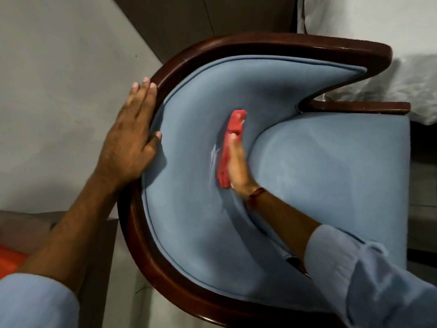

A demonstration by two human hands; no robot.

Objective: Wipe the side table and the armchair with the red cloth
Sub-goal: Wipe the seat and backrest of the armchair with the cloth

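I look down on the armchair (196, 233), blue upholstery inside a curved dark wooden frame. My right hand (237, 166) presses the red cloth (230, 143) flat against the inner backrest, just above the seat cushion (331, 181). The cloth sticks out past my fingertips. A pale streak shows on the fabric beside the cloth. My left hand (131, 143) lies flat on the wooden top rail at the back of the chair, fingers spread, thumb on the blue fabric. A dark brown surface (99, 268) at lower left may be the side table.
A white bed cover (378, 55) lies close beyond the chair's right arm. A grey wall or floor (59, 91) fills the left. An orange-red object (9, 261) sits at the lower left edge. Dark wood panelling (201, 17) stands behind the chair.
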